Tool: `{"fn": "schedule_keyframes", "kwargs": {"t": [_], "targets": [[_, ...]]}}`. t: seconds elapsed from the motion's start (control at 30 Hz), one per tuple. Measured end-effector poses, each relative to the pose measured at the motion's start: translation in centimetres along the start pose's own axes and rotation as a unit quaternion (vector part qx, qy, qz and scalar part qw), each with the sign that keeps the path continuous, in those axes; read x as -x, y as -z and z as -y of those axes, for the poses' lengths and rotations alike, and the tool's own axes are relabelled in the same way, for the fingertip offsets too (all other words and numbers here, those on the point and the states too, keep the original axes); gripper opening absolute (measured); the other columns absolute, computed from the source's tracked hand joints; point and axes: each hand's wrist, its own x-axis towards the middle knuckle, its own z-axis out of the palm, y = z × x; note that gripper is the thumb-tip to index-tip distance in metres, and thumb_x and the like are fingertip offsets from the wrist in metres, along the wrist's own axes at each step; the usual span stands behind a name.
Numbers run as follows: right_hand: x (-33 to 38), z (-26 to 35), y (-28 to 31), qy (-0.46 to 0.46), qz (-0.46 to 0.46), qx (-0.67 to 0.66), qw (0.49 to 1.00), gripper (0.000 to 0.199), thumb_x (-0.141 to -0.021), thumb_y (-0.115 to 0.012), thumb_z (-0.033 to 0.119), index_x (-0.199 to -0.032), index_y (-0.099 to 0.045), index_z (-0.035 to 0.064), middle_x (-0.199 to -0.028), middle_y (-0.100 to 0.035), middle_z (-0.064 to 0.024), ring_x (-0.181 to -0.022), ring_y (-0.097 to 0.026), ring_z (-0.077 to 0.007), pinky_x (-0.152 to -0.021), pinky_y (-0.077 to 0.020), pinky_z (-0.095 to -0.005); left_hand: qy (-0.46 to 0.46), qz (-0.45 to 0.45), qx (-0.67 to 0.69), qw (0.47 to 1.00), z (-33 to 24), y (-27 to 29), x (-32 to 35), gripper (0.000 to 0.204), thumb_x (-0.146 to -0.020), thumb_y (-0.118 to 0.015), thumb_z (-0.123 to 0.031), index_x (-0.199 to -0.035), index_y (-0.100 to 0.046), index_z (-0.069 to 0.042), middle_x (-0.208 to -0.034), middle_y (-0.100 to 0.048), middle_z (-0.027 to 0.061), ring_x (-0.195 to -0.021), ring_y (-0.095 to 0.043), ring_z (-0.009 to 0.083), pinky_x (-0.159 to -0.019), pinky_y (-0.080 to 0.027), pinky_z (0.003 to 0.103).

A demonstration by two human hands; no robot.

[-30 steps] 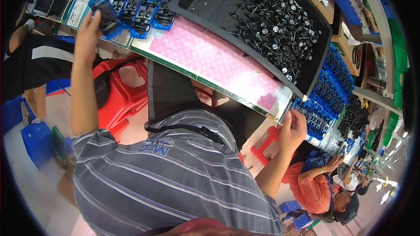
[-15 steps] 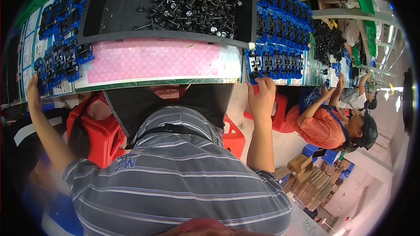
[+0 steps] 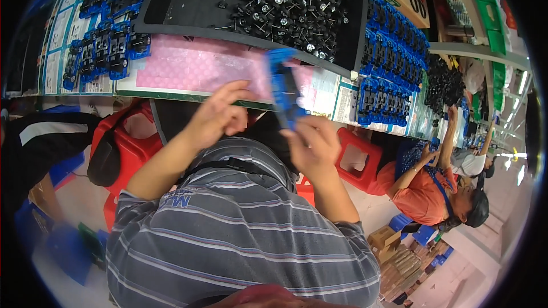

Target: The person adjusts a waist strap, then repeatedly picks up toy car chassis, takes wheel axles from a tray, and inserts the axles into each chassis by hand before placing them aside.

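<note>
My right hand [image 3: 315, 144] grips a blue toy car body [image 3: 285, 82] with a black underside by its near end. The body is held up over the table's front edge and smeared by motion. To its left, my left hand [image 3: 220, 111] is raised with bent fingers apart, and nothing shows between them. Behind both hands, pink bubble sheeting [image 3: 194, 68] covers part of the tabletop. A black tray [image 3: 188, 29] beyond it holds a heap of small black wheels on metal axles [image 3: 285, 11].
Rows of similar blue car bodies lie at right [image 3: 382, 100] and left [image 3: 103, 54]. Further right are a pile of black parts [image 3: 445, 82] and a co-worker in orange [image 3: 419, 191]. Red stools [image 3: 357, 162] stand below the table's edge.
My right hand has left the right-hand row and come inward with a blue car body. My left hand has moved in from the far left table edge. The view has shifted.
</note>
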Motion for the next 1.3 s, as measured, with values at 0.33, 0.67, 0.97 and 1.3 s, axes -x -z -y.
{"fn": "schedule_keyframes", "kwargs": {"t": [0.33,0.67,0.97,1.3], "targets": [[-11.9,-9.9,3.8,-0.153,0.151,0.153,0.965,0.02,-0.082,-0.074,0.012,-0.098,-0.073,0.0002,-0.091,-0.071,-0.0163,-0.077,-0.069,-0.0282,-0.071,-0.0541,-0.0366,0.043,-0.046,-0.006,0.998,0.6,-0.2,-0.1,0.064,-0.095,-0.065,-0.029,-0.146,-0.031,-0.009,-0.124,-0.059,0.0136,-0.103,-0.067,0.0188,-0.055,-0.047,0.022],[-15.2,-11.3,4.6,-0.128,0.406,0.161,0.891,0.012,-0.082,-0.07,0.003,-0.091,-0.069,-0.004,-0.099,-0.07,-0.0163,-0.081,-0.067,-0.0259,-0.072,-0.0533,-0.034,0.019,-0.086,-0.017,0.996,0.2,0.1,0.6,0.064,-0.098,-0.061,-0.028,-0.149,-0.029,-0.008,-0.124,-0.059,0.0145,-0.092,-0.066,0.0178,-0.058,-0.049,0.026],[-5.4,-0.4,-0.9,-0.101,0.173,-0.212,0.957,0.016,-0.077,-0.074,0.002,-0.091,-0.065,0.0013,-0.122,-0.064,-0.0176,-0.109,-0.064,-0.0333,-0.099,-0.0472,-0.0417,0.006,-0.098,-0.037,0.995,0.6,-0.6,-0.1,0.04,-0.099,-0.062,-0.023,-0.131,-0.047,-0.005,-0.103,-0.068,0.01,-0.084,-0.069,0.0133,-0.071,-0.058,0.026],[-4.5,-1.8,-2.3,-0.066,0.058,-0.096,0.992,0.032,-0.069,-0.084,0.007,-0.094,-0.065,0.0024,-0.12,-0.061,-0.0163,-0.105,-0.062,-0.0313,-0.09,-0.0497,-0.0386,0.023,-0.095,-0.09,0.991,1.7,-0.1,-0.3,0.049,-0.098,-0.064,-0.019,-0.14,-0.039,-0.007,-0.109,-0.065,0.0084,-0.089,-0.067,0.0137,-0.073,-0.059,0.028]]}}
